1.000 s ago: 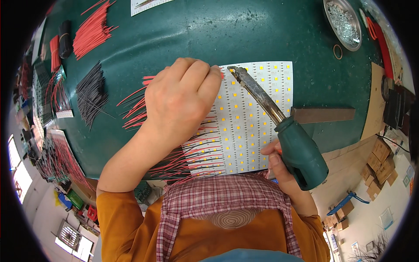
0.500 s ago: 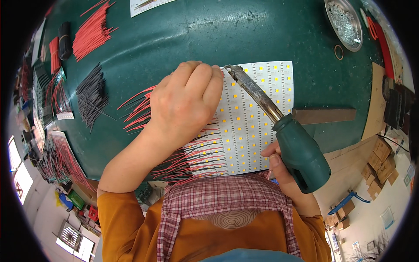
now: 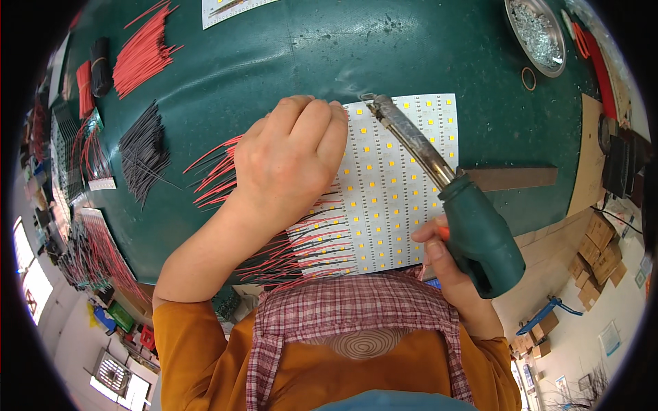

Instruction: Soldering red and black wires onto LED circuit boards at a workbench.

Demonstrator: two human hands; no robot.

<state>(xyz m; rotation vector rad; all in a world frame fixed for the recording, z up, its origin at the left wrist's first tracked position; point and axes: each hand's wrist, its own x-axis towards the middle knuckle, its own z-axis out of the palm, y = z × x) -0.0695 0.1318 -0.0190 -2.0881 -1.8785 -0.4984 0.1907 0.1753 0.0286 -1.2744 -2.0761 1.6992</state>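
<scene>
A white LED board (image 3: 377,198) with rows of yellow chips lies in front of me. Red and black wires (image 3: 319,240) run off its left edge. My left hand (image 3: 288,157) rests over the board's upper left corner, fingers curled together; its fingertips and whatever they pinch are hidden. In my right hand (image 3: 445,253), beside the board's lower right, is a soldering iron (image 3: 483,236) with a thick green handle. Its metal shaft slants up-left across the board. The tip sits at the board's top edge, a little right of my left fingers, with a faint wisp of smoke near it.
Loose red wires (image 3: 145,55) and black wires (image 3: 144,151) lie in piles at the left. A metal bar (image 3: 514,178) is right of the board. At the far right stands a round metal dish (image 3: 538,38) of silvery bits, with a rubber band (image 3: 528,79) nearby.
The soldering iron has shifted slightly right, its tip drawing away from my left fingers and up to the board's edge. Smoke now shows there. My left hand has stayed nearly still.
</scene>
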